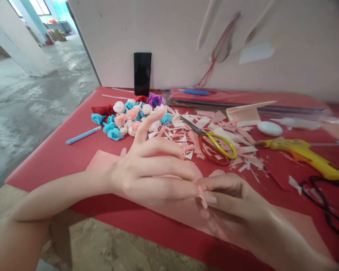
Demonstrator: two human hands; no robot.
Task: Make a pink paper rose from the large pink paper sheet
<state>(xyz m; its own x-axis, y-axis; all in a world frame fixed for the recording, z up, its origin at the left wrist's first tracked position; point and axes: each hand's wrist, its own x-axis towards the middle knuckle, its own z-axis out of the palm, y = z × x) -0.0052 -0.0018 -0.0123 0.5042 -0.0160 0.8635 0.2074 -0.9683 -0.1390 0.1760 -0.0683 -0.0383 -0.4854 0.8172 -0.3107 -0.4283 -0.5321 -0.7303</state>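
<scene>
Above the red tabletop (pixel 81 113), the fingertips of both hands meet on a small curled piece of pink paper (pixel 202 196). My left hand (pixel 155 171) reaches in from the left, its little finger raised and its fingertips closed on the paper's left side. From the right, my right hand (pixel 231 197) pinches the same piece between thumb and fingers. Part of the piece is hidden by the fingers. A flat pink sheet (pixel 172 209) lies beneath both hands. Just beyond the hands rest scissors (pixel 205 133) with one yellow and one red handle loop.
Paper scraps (pixel 183 130) spread around the scissors. Rolled paper flowers (pixel 120 120) pile up at the back left, near a light-blue pen (pixel 83 135). A phone (pixel 142 73) leans on the white panel. At the right lie a yellow glue gun (pixel 302 152) and a black cord (pixel 322 203).
</scene>
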